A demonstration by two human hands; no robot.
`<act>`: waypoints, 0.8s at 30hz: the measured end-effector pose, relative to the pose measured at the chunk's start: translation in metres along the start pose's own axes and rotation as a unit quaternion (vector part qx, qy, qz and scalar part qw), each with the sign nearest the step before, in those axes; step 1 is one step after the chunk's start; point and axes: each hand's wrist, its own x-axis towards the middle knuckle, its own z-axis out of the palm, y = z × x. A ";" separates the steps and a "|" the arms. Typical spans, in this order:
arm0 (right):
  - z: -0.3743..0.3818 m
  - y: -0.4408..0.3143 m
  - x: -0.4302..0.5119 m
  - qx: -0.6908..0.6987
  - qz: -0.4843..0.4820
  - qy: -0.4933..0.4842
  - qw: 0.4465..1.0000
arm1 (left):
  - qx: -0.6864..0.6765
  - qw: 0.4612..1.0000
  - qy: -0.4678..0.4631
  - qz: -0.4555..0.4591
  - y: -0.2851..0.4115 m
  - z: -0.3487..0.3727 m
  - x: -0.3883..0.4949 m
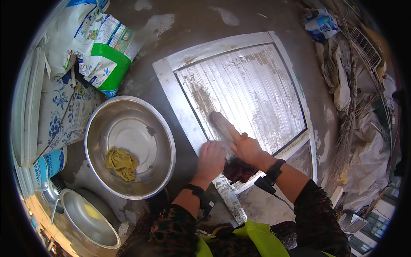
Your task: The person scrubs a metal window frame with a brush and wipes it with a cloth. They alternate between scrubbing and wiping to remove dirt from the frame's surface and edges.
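Note:
A white wooden panel with a grooved face point(237, 86) and a wide frame lies on the wet floor, smeared with brown dirt. My right hand point(247, 147) holds a brownish elongated tool, apparently a worn brush or scraper point(221, 123), flat against the grooves near the left side. My left hand point(212, 159) is beside it at the panel's lower left edge, blurred, its fingers curled; whether it grips the tool's near end is unclear. Under my right wrist a dark maroon cloth point(239, 172) is bunched on the lower frame. Both wrists wear black straps.
A large steel basin point(171, 151) with a crumpled yellow cloth point(121, 163) is at the left. Beyond are a green and white plastic sack point(109, 61) and a floral-patterned bucket point(64, 112). A smaller metal basin point(86, 229) sits lower left. Twig broom point(348, 128) and plastic sheeting point(366, 173) line the right.

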 end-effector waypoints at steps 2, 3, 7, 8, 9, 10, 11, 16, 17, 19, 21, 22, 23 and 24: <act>0.000 0.000 -0.004 -0.014 0.027 -0.045 0.999 | -0.014 1.000 -0.009 -0.003 0.000 0.001 -0.002; -0.002 -0.003 0.005 0.013 0.000 0.012 1.000 | -0.009 1.000 -0.012 0.003 -0.001 0.002 -0.002; -0.030 -0.035 0.089 0.078 -0.049 0.147 0.985 | -0.001 1.000 -0.011 0.011 -0.004 0.002 -0.003; -0.032 -0.038 0.094 0.062 -0.028 0.107 0.992 | 0.007 1.000 -0.009 0.010 -0.004 0.002 -0.003; -0.032 -0.036 0.090 0.057 -0.046 0.118 0.990 | 0.004 1.000 -0.013 0.009 -0.003 0.002 -0.001; -0.028 -0.033 0.078 0.052 -0.019 0.080 0.995 | 0.002 0.999 -0.038 -0.005 -0.002 0.001 -0.001; -0.022 -0.024 0.057 0.044 0.000 0.026 0.999 | 0.013 1.000 -0.023 0.004 -0.002 0.001 0.000; 0.007 0.006 -0.017 0.001 -0.004 0.000 1.000 | -0.009 1.000 0.001 0.006 0.000 0.002 -0.001; 0.006 0.005 -0.008 -0.003 -0.001 0.008 1.000 | 0.007 1.000 0.004 0.011 -0.001 0.003 -0.001; -0.008 -0.013 0.053 0.043 -0.018 0.065 0.997 | 0.047 0.999 0.012 0.020 -0.002 0.003 -0.001; -0.020 -0.026 0.092 0.068 -0.058 0.160 0.983 | 0.024 1.000 0.008 0.012 -0.002 0.002 -0.002; -0.021 -0.028 0.097 0.053 -0.030 0.120 0.991 | 0.016 1.000 0.009 0.009 -0.002 0.001 -0.001; -0.023 -0.028 0.095 0.054 -0.052 0.146 0.986 | 0.005 1.000 0.012 0.009 -0.002 0.001 -0.001; -0.018 -0.023 0.078 0.040 -0.034 0.112 0.992 | 0.008 1.000 -0.005 0.002 -0.001 0.000 0.000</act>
